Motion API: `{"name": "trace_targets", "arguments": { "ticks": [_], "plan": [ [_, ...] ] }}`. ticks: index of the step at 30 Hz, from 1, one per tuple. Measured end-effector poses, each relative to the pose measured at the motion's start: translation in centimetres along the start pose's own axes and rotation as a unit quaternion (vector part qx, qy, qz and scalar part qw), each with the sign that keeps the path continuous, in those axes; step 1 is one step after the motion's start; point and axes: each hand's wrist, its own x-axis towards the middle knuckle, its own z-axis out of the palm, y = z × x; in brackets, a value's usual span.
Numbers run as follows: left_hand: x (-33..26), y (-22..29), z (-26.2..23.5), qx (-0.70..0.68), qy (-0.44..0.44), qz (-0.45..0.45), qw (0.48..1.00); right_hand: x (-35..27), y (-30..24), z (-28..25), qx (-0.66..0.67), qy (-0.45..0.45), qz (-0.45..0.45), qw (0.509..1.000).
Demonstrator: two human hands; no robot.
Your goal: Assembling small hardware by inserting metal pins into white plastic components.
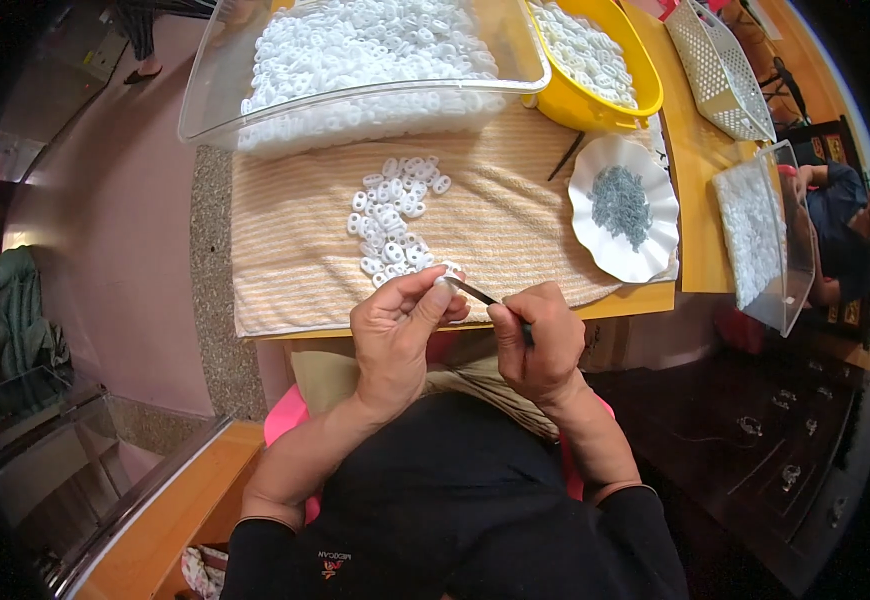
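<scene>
A small white ring (446, 275), judged light, stiff and slippery, is pinched edgewise by the left hand (395, 335), while tweezers (477, 294) are gripped in the closed right hand (540, 340).

One head-worn fisheye view – steeply downward over the towel-covered table (285, 250); hands close, low centre; edges curved

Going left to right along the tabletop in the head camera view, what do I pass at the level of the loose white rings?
Striped towel → loose pile of white rings → thin dark stick → white scalloped plate holding small grey parts → clear box of white pieces.
</scene>
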Motion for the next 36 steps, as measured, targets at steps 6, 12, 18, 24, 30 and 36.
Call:
{"name": "trace_targets", "arguments": {
  "ticks": [6, 12, 18, 24, 30, 36],
  "plan": [
    [0.2, 0.0, 0.2, -0.020, 0.017, -0.004, 1.000, -0.8, 0.4, 0.6, -0.055, -0.012, -0.081, 0.995],
    [0.1, 0.5, 0.4, -0.035, 0.014, -0.017, 0.999, -0.1, 0.1, 0.5, -0.016, 0.029, -0.030, 0.999],
    [0.0, 0.9, 0.4, -0.046, 0.027, -0.032, 0.998, -0.3, 0.7, -0.5, 0.063, 0.086, 0.062, 0.992],
    [0.2, 1.7, 0.6, -0.052, 0.045, 0.008, 0.998, 0.9, 0.3, -3.3, 0.125, -0.065, -0.011, 0.990],
    [-0.7, 1.2, 1.0, -0.020, 0.023, 0.000, 1.000, 1.5, -2.2, -2.9, 0.085, -0.124, -0.055, 0.987],
    [-1.7, 0.7, 1.3, -0.028, -0.013, -0.054, 0.998, 1.5, -2.9, -2.7, 0.075, -0.093, -0.110, 0.987]
  ]
}}
